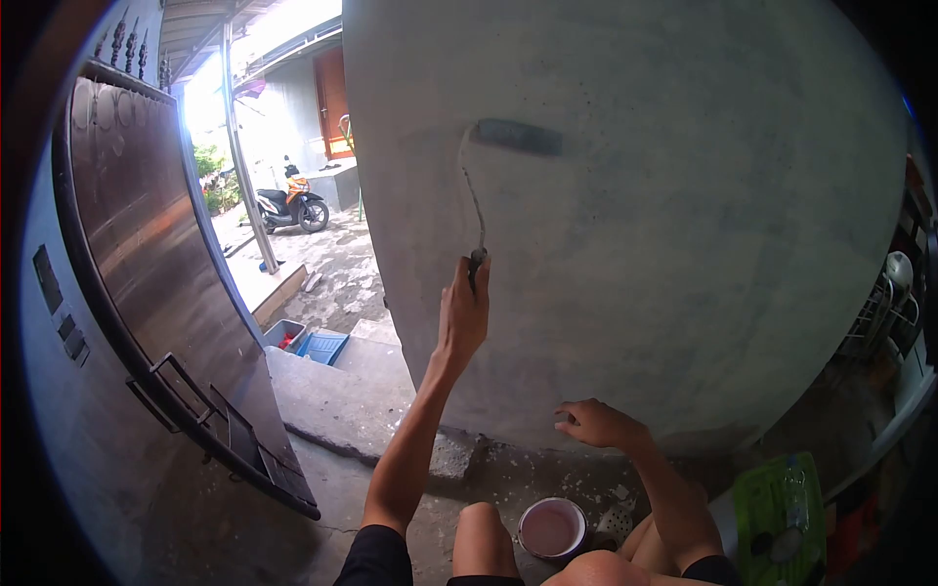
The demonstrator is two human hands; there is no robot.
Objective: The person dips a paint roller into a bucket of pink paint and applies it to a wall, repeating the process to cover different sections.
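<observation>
My left hand (463,311) is wrapped round the handle of a paint roller (518,137), arm stretched up in front of me. The roller's dark grey sleeve lies against the pale, patchy grey wall (645,264), and its thin bent wire frame runs down to my fist. Lower and to the right, my right hand (598,426) hangs near the foot of the wall with loosely bent fingers and nothing visible in it. Between my knees a small round bucket (583,530) stands on the floor, with pale pinkish liquid inside.
A brown metal door (156,254) stands ajar at left. Beyond it are a concrete step (342,391), a blue crate (322,348) and a parked motor scooter (293,203). A green plastic object (782,518) sits at lower right, below a dish rack (874,313).
</observation>
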